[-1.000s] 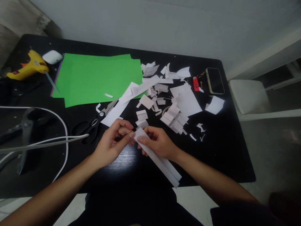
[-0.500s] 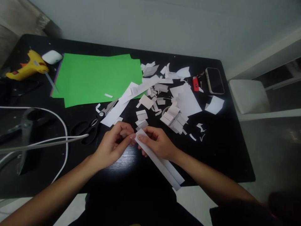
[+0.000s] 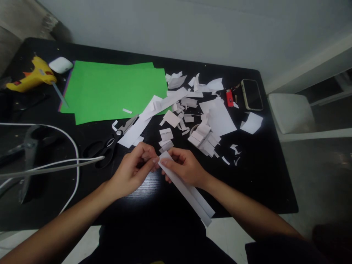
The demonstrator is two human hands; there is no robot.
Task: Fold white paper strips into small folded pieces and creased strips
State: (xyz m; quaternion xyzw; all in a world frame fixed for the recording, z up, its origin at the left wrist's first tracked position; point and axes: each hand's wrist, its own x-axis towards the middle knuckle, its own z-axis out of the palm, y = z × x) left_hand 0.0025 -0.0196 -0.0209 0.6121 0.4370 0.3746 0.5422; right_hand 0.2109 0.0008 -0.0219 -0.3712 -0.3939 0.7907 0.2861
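Long white paper strips [image 3: 189,190] slant down to the right from between my hands, past the table's front edge. My right hand [image 3: 185,167] is closed on them, its thumb lying on top near their upper end. My left hand [image 3: 137,167] pinches the upper left corner of the strips with thumb and fingertips. Cut white paper pieces [image 3: 171,119] lie scattered just beyond my hands, and a stack of folded pieces [image 3: 202,137] rests on a roll at the right. Black-handled scissors [image 3: 111,141] lie left of my left hand, blades partly by a white strip.
Green sheets [image 3: 115,91] cover the back left of the black table [image 3: 261,183]. A yellow glue gun [image 3: 37,75], a white case [image 3: 61,65] and white cables [image 3: 77,172] are at the left. A red lighter [image 3: 229,98] and a phone [image 3: 252,94] lie at the back right.
My hands and the strips are almost where they were. My right thumb has shifted very slightly on the paper.
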